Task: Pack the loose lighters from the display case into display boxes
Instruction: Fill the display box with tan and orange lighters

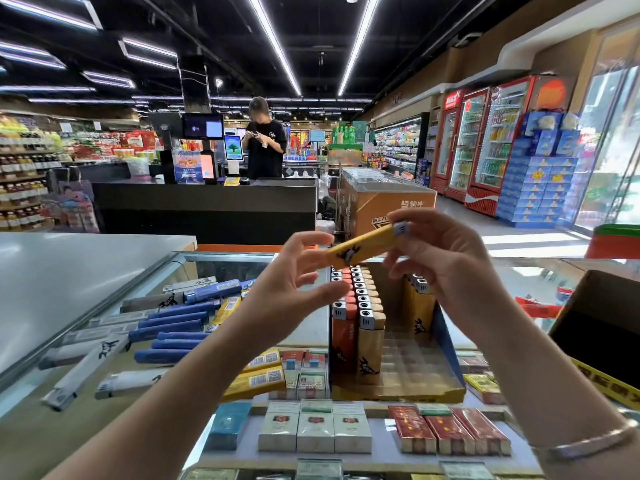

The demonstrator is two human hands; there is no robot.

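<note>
Right hand (446, 258) pinches the metal-capped end of a yellow lighter (363, 249), held tilted in the air above the display box (398, 386). Left hand (294, 289) is beside the lighter's lower end with fingers spread and loosely bent; whether its fingertips touch the lighter I cannot tell.

Nearest, under the glass counter (519, 282), lie rows of cigarette packs (315, 431), white ones to the left and red ones to the right. Just beyond them the display box stands on the glass, its near half bare, with orange and tan lighters (356, 306) upright in two rows at its left and a few yellow ones at the far right corner. A blue flap rises along the box's right edge.

To the left, loose lighters (166, 327) in white, blue, grey and yellow lie scattered flat, partly hidden by the left forearm. A dark cardboard box (599, 327) sits at the right edge.

Farther off stand a black checkout counter (207, 202) with a person in black (265, 147) behind it, an orange freezer (384, 199), and red drink fridges (485, 140) on the right.
</note>
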